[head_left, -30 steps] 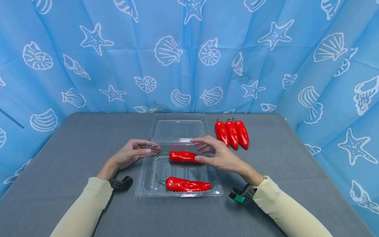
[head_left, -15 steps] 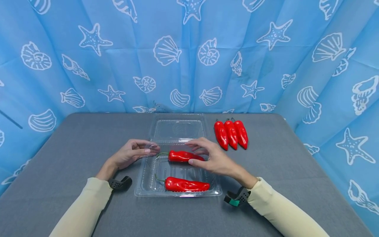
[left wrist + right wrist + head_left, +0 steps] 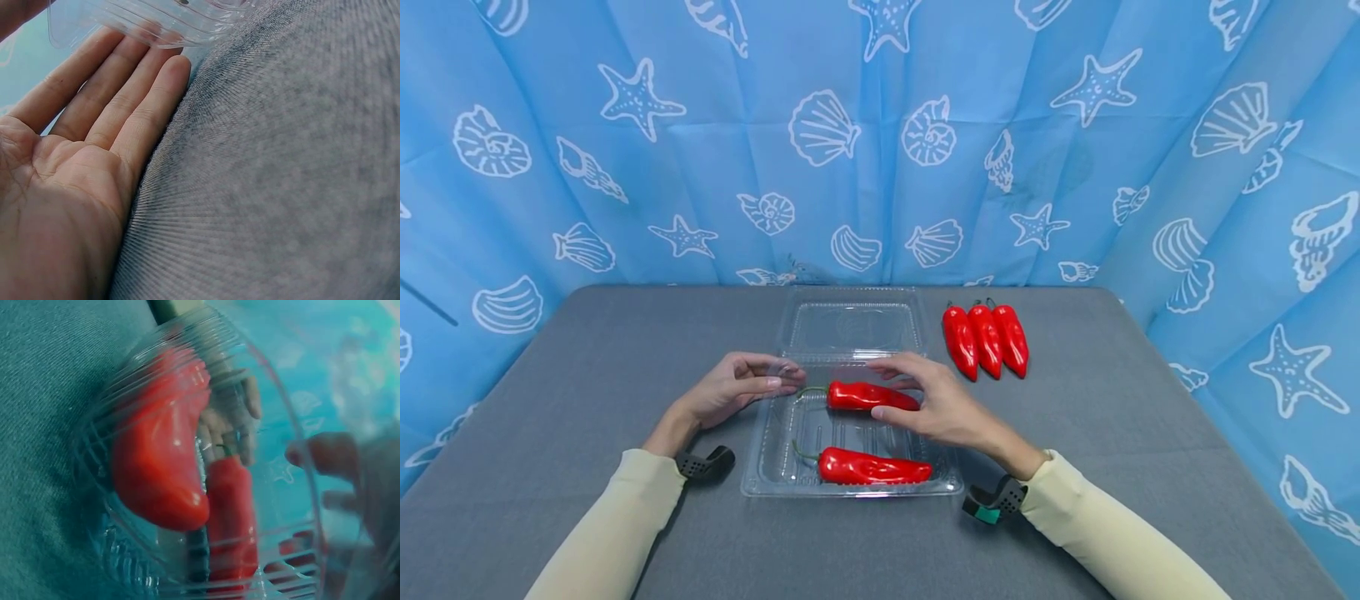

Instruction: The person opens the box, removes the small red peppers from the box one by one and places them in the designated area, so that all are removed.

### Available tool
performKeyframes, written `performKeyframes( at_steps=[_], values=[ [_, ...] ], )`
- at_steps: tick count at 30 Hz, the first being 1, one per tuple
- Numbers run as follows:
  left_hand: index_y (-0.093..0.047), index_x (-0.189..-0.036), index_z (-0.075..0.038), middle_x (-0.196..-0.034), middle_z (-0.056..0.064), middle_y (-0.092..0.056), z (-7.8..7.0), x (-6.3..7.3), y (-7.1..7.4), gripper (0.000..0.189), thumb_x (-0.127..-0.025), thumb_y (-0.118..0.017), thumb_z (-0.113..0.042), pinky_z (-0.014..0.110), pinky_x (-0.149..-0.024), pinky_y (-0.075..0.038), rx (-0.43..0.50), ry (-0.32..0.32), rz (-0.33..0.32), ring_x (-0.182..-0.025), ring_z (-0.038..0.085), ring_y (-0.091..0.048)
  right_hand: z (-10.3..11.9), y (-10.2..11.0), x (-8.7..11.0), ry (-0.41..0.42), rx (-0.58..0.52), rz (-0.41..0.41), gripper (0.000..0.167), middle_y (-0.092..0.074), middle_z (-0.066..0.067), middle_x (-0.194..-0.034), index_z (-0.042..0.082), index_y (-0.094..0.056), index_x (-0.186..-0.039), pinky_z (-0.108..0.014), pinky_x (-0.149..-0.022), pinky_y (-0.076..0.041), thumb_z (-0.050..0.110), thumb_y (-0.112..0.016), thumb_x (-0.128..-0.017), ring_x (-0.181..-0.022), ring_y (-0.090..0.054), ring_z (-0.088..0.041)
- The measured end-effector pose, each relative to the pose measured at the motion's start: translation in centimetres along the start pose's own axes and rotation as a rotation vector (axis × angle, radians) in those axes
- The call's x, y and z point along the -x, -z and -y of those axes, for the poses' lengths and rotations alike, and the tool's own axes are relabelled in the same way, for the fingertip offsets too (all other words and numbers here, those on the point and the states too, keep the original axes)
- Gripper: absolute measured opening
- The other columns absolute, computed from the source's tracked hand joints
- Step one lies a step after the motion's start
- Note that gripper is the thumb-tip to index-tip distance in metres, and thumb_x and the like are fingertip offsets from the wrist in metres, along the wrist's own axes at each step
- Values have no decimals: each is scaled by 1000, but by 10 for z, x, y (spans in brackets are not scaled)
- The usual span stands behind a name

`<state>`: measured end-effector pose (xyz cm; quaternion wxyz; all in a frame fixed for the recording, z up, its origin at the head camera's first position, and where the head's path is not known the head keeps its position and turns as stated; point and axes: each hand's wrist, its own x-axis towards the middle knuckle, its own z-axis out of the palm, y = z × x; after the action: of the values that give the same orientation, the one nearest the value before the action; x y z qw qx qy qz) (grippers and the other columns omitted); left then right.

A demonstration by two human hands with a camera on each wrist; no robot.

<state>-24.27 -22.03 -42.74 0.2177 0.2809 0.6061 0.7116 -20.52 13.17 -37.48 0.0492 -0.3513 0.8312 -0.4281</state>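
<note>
A clear plastic clamshell container lies with its lid folded back. Two red peppers with green stems lie across its base: a rear pepper and a front pepper. My left hand rests at the container's left side; its straight fingers touch the clear wall in the left wrist view. My right hand is over the rear pepper's tip, fingers spread and loosely bent, thumb on the near side. In the right wrist view the fingers are blurred and stand apart from the peppers, beyond the clear wall.
Three more red peppers lie side by side at the back right of the grey cloth-covered table. The container's lid reaches toward the table's back edge. A blue curtain with white shell prints hangs behind.
My right hand has shifted slightly left along the rear pepper, slowing over the last half second. The left hand and the peppers look unmoved.
</note>
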Motion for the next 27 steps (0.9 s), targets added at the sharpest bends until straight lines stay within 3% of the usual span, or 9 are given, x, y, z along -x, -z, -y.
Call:
performKeyframes(
  at_steps=[16, 27],
  values=[
    [-56, -133, 13, -130, 22, -65, 1, -1, 1, 38, -97, -59, 3, 39, -106, -50, -8, 20, -19, -123, 27, -63, -2, -2, -1, 15, 72, 25, 62, -58, -8, -138, 18, -56, -142, -38, -93, -58, 21, -81, -86, -119, -60, -26],
    [-58, -133, 11, -131, 22, -65, 0, -1, 1, 37, -96, -60, 3, 40, -106, -50, -7, 23, -24, -123, 27, -63, 2, -3, -2, 12, 112, 39, 62, -57, -2, -140, 17, -56, -143, -41, -96, -56, 21, -81, -86, -123, -57, -27]
  ],
)
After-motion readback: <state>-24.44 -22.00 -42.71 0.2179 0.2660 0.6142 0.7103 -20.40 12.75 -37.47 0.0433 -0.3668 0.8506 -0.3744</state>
